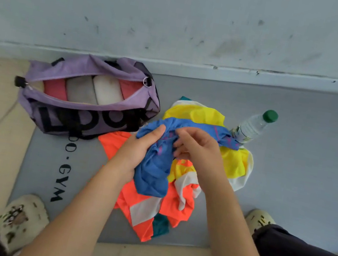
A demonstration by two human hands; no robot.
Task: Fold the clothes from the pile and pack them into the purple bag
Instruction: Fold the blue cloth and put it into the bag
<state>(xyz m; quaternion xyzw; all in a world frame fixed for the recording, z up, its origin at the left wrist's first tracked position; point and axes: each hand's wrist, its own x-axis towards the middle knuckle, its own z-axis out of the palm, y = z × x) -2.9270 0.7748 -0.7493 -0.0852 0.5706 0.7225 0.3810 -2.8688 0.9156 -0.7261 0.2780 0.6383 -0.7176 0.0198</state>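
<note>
Grey gym mat [291, 172] by a scuffed wall, on which an open purple fabric duffel bag [55, 101] packed with rolled garments is set beside a bright clothes pile [172, 205], above which a crumpled blue garment [153, 174] is gripped by the left hand [137, 147] and pinched by the right hand [196, 148].

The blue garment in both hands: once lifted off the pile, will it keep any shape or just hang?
The blue garment is bunched and creased between the left hand and right hand, so it is probably floppy and will drape. It looks thin, so likely light.
</note>
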